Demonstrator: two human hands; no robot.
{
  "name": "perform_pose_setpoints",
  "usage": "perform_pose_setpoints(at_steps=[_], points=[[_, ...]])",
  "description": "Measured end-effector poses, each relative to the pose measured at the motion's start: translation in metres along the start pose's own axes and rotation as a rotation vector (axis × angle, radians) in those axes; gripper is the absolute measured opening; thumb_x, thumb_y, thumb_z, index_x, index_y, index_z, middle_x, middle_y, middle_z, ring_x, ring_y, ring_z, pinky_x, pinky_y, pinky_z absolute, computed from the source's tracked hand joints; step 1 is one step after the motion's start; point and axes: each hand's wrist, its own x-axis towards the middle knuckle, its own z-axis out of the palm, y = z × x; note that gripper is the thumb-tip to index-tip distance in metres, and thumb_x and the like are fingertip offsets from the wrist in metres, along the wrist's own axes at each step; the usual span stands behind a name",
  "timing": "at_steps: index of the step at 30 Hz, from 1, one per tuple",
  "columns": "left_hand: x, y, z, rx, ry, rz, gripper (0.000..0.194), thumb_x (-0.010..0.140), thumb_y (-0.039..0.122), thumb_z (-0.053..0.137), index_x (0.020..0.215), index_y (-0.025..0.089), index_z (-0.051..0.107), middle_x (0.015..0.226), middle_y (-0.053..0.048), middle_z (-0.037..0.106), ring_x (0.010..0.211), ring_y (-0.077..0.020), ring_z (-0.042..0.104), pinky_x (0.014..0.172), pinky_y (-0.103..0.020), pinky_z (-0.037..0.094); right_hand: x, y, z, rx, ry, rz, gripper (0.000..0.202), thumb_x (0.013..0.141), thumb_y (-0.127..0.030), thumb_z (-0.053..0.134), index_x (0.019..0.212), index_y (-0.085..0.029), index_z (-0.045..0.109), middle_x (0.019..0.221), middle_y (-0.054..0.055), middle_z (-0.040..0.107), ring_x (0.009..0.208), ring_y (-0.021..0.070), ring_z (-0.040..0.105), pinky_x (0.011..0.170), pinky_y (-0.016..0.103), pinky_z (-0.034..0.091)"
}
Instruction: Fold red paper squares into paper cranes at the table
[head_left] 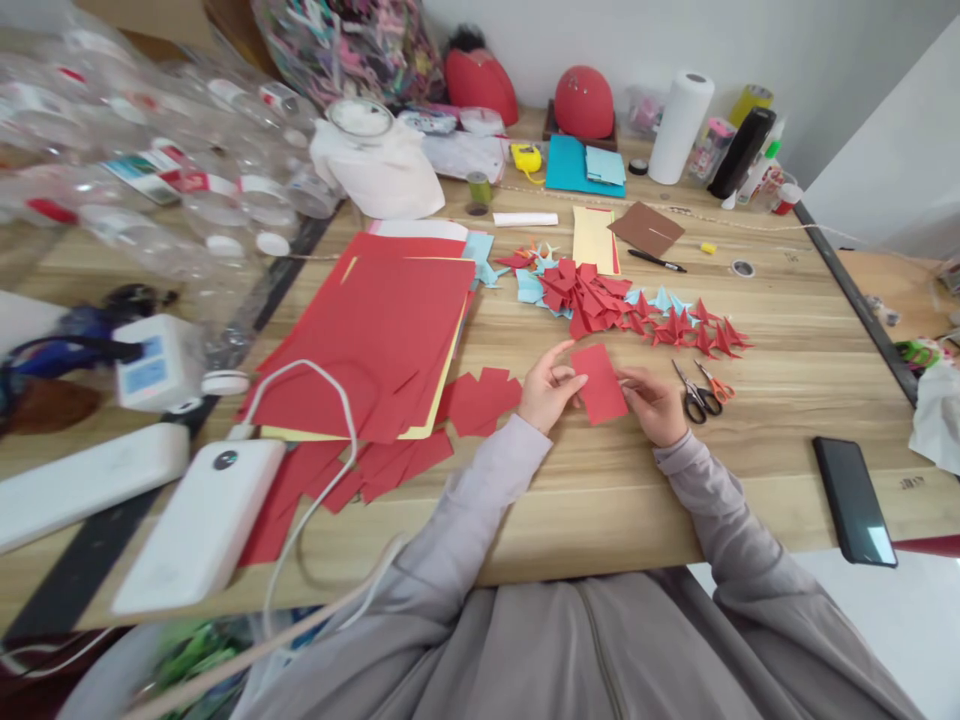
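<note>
Between my two hands, just above the wooden table, is a small red paper piece (600, 384). My left hand (551, 385) pinches its left edge with the thumb on top. At its right edge, the fingers of my right hand (654, 402) are closed on the paper. Beyond my hands lies a heap of folded red paper pieces (585, 295), with red and light-blue paper cranes (675, 325) along its right side. Cut red paper pieces (480, 400) lie left of my left hand, beside a stack of large red sheets (375, 340).
Black-handled scissors (699, 400) and small orange scissors (718, 384) lie right of my right hand. A phone (853, 500) rests near the right front edge. At left, a white power bank (202, 525) trails a cable over the red paper. Plastic bottles (202, 200) crowd the far left.
</note>
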Motion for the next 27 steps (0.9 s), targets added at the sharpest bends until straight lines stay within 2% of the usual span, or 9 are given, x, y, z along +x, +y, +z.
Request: perform_pose_setpoints(at_steps=[2,5,9,13,17,22,27], points=[[-0.001,-0.002,0.0,0.027,-0.039,0.017,0.056,0.065,0.027,0.069,0.118,0.018,0.054,0.055,0.006,0.056,0.044,-0.0082,0.051,0.044,-0.022,0.044,0.0,0.001,0.0,-0.094,-0.026,-0.072,0.016,0.079,-0.026,0.057,0.09,-0.022,0.068,0.095,0.007,0.068,0.087,0.0183,0.064,0.074,0.034,0.053],[-0.002,-0.005,-0.001,0.064,-0.102,0.063,0.03,0.07,0.026,0.062,0.099,0.017,0.066,0.069,-0.001,0.065,0.06,-0.0127,0.06,0.057,-0.027,0.05,-0.001,0.003,-0.001,-0.115,0.023,-0.098,0.016,0.078,-0.02,0.055,0.086,-0.022,0.069,0.093,0.007,0.068,0.089,0.0187,0.064,0.072,0.032,0.054],[-0.003,-0.009,0.0,0.136,-0.215,0.149,0.029,0.065,0.02,0.063,0.094,0.018,0.07,0.083,-0.006,0.07,0.076,-0.0181,0.064,0.07,-0.033,0.051,-0.001,0.007,-0.001,0.009,0.061,-0.059,0.014,0.077,-0.022,0.059,0.087,-0.022,0.07,0.094,0.007,0.066,0.088,0.0187,0.064,0.069,0.031,0.054],[-0.003,-0.011,0.003,0.227,-0.137,0.255,0.016,0.064,0.024,0.069,0.079,0.018,0.072,0.093,-0.007,0.069,0.081,-0.0174,0.063,0.074,-0.031,0.05,-0.001,0.005,0.0,0.141,0.032,-0.01,0.011,0.072,-0.029,0.067,0.081,-0.023,0.07,0.097,0.006,0.066,0.09,0.0189,0.063,0.074,0.032,0.054],[-0.004,-0.008,0.005,0.261,-0.119,0.266,0.015,0.066,0.028,0.071,0.075,0.017,0.072,0.087,-0.007,0.069,0.081,-0.0176,0.063,0.075,-0.031,0.05,0.0,-0.001,0.002,0.192,0.005,0.067,0.014,0.066,-0.031,0.074,0.075,-0.022,0.07,0.094,0.005,0.068,0.089,0.019,0.063,0.082,0.034,0.051],[-0.006,-0.003,0.007,0.273,-0.118,0.266,0.014,0.065,0.029,0.072,0.069,0.016,0.071,0.084,-0.007,0.069,0.078,-0.0172,0.063,0.072,-0.03,0.05,0.0,-0.002,0.004,0.157,0.044,0.108,0.014,0.066,-0.03,0.074,0.061,-0.02,0.065,0.078,0.002,0.068,0.076,0.0159,0.062,0.076,0.031,0.05],[-0.007,-0.003,0.007,0.337,-0.076,0.303,0.019,0.066,0.03,0.071,0.055,0.016,0.065,0.072,-0.005,0.067,0.067,-0.0142,0.059,0.064,-0.027,0.047,0.0,-0.002,0.007,0.208,0.116,0.151,0.017,0.063,-0.031,0.076,0.061,-0.02,0.063,0.079,0.002,0.067,0.077,0.0162,0.062,0.075,0.031,0.05]])
